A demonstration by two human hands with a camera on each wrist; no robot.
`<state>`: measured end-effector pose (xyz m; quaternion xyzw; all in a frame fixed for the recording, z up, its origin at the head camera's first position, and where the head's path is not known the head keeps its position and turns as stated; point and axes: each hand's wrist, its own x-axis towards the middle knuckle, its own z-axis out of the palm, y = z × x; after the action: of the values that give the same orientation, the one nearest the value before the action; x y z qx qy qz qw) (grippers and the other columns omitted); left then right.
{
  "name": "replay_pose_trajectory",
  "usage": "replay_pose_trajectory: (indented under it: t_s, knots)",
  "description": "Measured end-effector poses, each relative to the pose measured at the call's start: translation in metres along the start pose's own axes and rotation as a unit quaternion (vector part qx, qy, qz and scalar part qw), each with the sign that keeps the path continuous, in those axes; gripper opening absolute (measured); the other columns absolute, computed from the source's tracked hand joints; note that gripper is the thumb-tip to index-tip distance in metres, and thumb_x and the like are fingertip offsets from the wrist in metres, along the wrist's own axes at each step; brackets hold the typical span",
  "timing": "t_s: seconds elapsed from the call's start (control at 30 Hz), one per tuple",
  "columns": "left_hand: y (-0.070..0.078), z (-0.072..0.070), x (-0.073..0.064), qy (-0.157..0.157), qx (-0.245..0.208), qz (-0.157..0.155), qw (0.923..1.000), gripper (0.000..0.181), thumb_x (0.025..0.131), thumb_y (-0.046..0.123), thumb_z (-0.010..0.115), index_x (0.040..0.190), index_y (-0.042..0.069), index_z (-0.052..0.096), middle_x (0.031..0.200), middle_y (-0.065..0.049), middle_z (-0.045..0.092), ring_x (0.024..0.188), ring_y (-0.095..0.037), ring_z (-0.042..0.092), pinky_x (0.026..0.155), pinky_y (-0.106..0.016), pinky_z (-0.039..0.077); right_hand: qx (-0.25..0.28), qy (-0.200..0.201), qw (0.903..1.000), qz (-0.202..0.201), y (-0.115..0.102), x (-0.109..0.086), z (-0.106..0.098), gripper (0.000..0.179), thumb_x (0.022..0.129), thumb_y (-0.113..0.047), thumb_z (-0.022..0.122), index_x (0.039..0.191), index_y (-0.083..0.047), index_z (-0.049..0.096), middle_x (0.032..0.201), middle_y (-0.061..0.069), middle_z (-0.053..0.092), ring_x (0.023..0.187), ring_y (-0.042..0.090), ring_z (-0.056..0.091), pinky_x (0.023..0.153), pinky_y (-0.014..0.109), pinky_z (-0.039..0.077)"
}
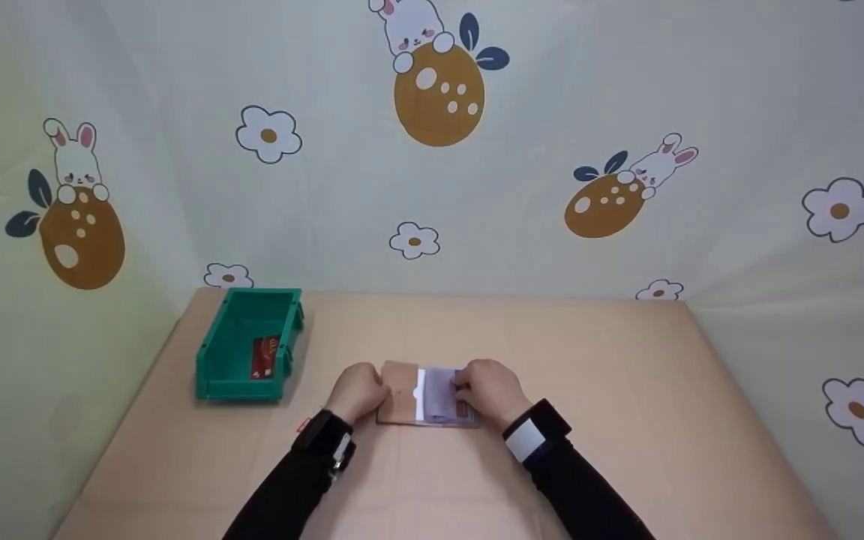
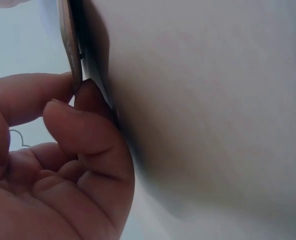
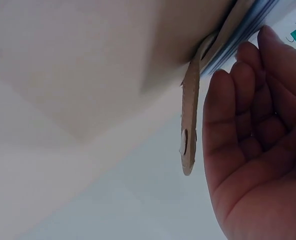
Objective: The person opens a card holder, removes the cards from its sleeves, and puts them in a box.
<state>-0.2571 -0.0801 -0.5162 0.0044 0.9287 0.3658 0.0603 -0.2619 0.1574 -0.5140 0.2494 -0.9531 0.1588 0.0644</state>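
Behind and to both sides, pale cloth (image 1: 327, 187) printed with rabbits, brownish fruit and flowers; below it, a beige tabletop (image 1: 589, 360) with a straight far edge. At far left, close to the table's left edge, a green bin (image 1: 241, 391) with a dark red card (image 1: 263, 358) inside, toward the right wall. Then a narrow strip of tabletop before the left hand (image 1: 357, 390), clamped on the left edge of an open tan card holder (image 1: 400, 405) near the table's middle. Between the hands, well inside every table edge, clear sleeves (image 1: 439, 394). Next, the right hand (image 1: 493, 390), pinching the sleeves at the right side; near its fingers, a jutting tan strap (image 3: 189, 115). Farther right, a broad stretch of tabletop out to the right edge.
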Motion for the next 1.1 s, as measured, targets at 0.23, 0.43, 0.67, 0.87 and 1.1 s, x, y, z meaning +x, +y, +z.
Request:
replay_pose_trajectory:
  t_s: [0.23, 0.43, 0.67, 0.87, 1.1]
  knots:
    - [-0.001, 0.000, 0.000, -0.002, -0.007, -0.001, 1.0000, 0.033, 0.075, 0.000, 0.059, 0.056, 0.014, 0.035, 0.056, 0.002, 0.032, 0.052, -0.015, 0.034, 0.050, -0.026, 0.029, 0.018, -0.050, 0.9986, -0.001, 0.000, 0.000, -0.001, 0.011, 0.078, -0.013, 0.082, 0.087, -0.012, 0.075, 0.072, -0.004, 0.056, 0.066, 0.012, 0.049, 0.062, 0.029, 0.044]
    - [-0.002, -0.001, -0.001, -0.002, -0.004, 0.005, 1.0000, 0.033, 0.077, 0.002, 0.060, 0.058, 0.014, 0.036, 0.058, 0.002, 0.034, 0.053, -0.015, 0.036, 0.051, -0.026, 0.030, 0.029, -0.069, 0.9970, -0.017, -0.001, -0.001, -0.004, 0.023, 0.076, -0.014, 0.085, 0.095, -0.007, 0.076, 0.072, -0.002, 0.055, 0.067, 0.013, 0.047, 0.062, 0.029, 0.042]
    - [-0.003, -0.001, -0.002, -0.006, -0.007, -0.003, 1.0000, 0.030, 0.079, 0.003, 0.061, 0.060, 0.013, 0.040, 0.061, 0.000, 0.039, 0.055, -0.016, 0.041, 0.051, -0.025, 0.032, 0.042, -0.055, 0.9976, 0.007, -0.003, -0.001, -0.002, 0.032, 0.075, -0.018, 0.086, 0.102, -0.005, 0.076, 0.075, 0.000, 0.057, 0.069, 0.014, 0.049, 0.064, 0.030, 0.043]
    - [-0.001, 0.000, -0.001, -0.008, -0.008, -0.017, 0.9998, 0.024, 0.080, 0.003, 0.063, 0.064, 0.011, 0.046, 0.065, -0.001, 0.045, 0.058, -0.017, 0.045, 0.052, -0.025, 0.035, 0.037, -0.023, 0.9980, 0.046, -0.002, -0.002, 0.000, 0.023, 0.080, -0.019, 0.081, 0.096, -0.004, 0.074, 0.080, 0.003, 0.063, 0.073, 0.019, 0.056, 0.069, 0.036, 0.048]
    - [0.000, 0.000, 0.000, -0.010, -0.018, -0.025, 0.9995, 0.023, 0.079, 0.002, 0.061, 0.065, 0.011, 0.046, 0.064, -0.002, 0.044, 0.057, -0.016, 0.044, 0.051, -0.026, 0.034, 0.039, 0.014, 0.9950, 0.091, -0.009, 0.008, -0.001, 0.015, 0.088, -0.020, 0.071, 0.089, -0.007, 0.078, 0.083, 0.004, 0.071, 0.078, 0.022, 0.066, 0.075, 0.038, 0.053]
